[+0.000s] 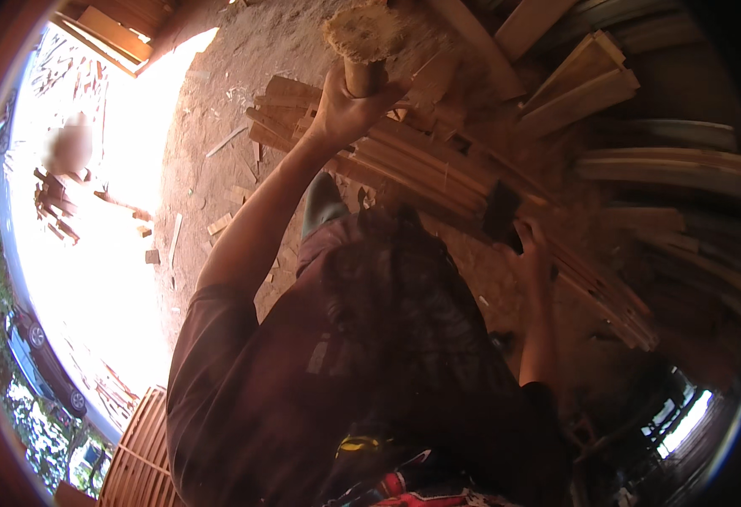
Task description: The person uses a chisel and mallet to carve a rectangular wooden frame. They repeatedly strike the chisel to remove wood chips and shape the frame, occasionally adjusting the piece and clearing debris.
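My left hand (349, 110) is wrapped round the thick shaft of what looks like a wooden mallet (363, 34), whose broad pale end is frayed and splintered. Beneath that hand lies a long bundle of wooden slats (417, 169), running from upper left to lower right. Farther along the bundle, my right hand (532, 253) is closed in shadow beside a dark, flat, blade-like tool (500, 209), which it seems to hold. The tool rests on or just over the slats. Its grip is mostly hidden by the dimness.
Stacked boards (666, 165) lie on the right, with cut wedges of wood (581, 84) at the upper right. Wood scraps (218, 224) litter the dirt floor. A slatted wooden piece (138, 452) stands at lower left. A blurred person (68, 148) is outside in bright sun, beyond which a blue car (32, 363) shows.
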### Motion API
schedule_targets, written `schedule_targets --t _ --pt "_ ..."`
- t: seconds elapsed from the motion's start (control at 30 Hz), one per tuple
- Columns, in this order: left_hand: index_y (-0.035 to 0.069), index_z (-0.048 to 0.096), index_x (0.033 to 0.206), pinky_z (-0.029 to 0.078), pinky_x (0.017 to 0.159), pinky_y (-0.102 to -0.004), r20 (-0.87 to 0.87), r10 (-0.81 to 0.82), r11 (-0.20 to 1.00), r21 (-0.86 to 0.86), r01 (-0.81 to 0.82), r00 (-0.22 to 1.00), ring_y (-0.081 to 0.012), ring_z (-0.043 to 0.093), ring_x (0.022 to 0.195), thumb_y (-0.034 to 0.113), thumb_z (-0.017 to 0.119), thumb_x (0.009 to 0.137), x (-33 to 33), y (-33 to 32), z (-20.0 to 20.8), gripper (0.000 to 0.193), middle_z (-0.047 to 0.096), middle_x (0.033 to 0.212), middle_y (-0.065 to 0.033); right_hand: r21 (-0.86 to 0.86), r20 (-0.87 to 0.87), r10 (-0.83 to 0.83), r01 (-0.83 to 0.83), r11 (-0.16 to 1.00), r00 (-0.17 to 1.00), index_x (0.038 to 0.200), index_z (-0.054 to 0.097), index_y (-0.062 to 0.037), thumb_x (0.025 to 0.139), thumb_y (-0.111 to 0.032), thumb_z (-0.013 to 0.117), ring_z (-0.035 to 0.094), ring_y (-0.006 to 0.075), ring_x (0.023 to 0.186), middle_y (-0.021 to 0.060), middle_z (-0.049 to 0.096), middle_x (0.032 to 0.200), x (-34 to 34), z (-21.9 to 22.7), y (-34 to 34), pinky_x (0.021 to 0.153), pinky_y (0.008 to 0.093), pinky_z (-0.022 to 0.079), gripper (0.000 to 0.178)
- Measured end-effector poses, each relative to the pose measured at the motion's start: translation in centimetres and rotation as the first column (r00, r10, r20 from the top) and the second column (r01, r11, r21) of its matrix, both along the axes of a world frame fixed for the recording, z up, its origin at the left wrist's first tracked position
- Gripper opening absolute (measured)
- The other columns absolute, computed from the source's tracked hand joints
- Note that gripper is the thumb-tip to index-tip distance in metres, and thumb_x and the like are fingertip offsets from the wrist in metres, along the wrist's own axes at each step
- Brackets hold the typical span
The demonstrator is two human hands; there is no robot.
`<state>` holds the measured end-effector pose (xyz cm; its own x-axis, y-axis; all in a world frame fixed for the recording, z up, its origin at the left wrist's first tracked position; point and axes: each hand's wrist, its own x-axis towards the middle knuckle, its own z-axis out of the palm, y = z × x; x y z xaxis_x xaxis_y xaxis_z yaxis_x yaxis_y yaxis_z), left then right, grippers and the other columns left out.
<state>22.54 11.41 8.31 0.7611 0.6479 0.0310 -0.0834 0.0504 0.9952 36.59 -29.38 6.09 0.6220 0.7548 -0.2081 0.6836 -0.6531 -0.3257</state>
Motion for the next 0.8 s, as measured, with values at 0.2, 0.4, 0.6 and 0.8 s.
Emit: schedule_targets --t 0.2,0.4,0.6,0.8 --pt "0.001 0.069 0.100 0.054 0.064 -0.0295 -0.023 -0.058 0.998 -0.029 0.058 0.998 -0.0121 0.068 0.072 0.025 0.082 0.088 0.0 -0.3 -0.5 0.029 0.071 0.083 -0.0032 0.202 -0.288 -0.162 0.225 0.953 0.944 0.129 0.069 0.0020 0.093 -0.032 0.082 0.070 0.0242 0.114 0.0127 0.074 0.116 3.0 6.4 7.9 0.096 0.0375 0.054 0.052" --pt "0.005 0.070 0.115 0.059 0.077 -0.0383 -0.318 -0.216 0.965 0.077 0.252 0.923 -0.0220 0.076 0.086 0.029 0.081 0.088 -1.0 1.1 1.8 0.038 0.078 0.096 -0.0109 0.603 -0.178 0.454 -0.268 0.751 0.873 0.122 0.074 -0.0034 0.101 -0.027 0.073 0.069 0.0181 0.099 0.0093 0.076 0.106 -0.8 17.0 32.9 0.082 0.0321 0.052 0.031" --pt "0.007 0.066 0.128 0.051 0.102 -0.0451 -0.322 0.241 0.520 0.840 0.158 0.916 -0.0356 0.069 0.121 0.038 0.064 0.103 -7.4 5.0 -12.4 0.039 0.074 0.124 -0.0127 0.387 -0.194 0.598 -0.500 0.775 0.778 0.105 0.077 -0.0029 0.100 -0.019 0.073 0.068 0.0129 0.073 0.0059 0.077 0.089 -2.8 17.6 36.1 0.062 0.0270 0.052 0.017" --pt "0.009 0.066 0.123 0.048 0.104 -0.0495 -0.544 0.053 0.878 0.426 0.221 0.838 -0.0392 0.063 0.124 0.032 0.055 0.107 -8.5 3.6 -12.7 0.030 0.070 0.126 -0.0159 0.675 0.027 0.653 -0.495 0.547 0.757 0.079 0.074 -0.0070 0.091 -0.020 0.084 0.064 0.0182 0.054 0.0048 0.069 0.067 -6.2 16.8 32.9 0.050 0.0319 0.047 0.020"
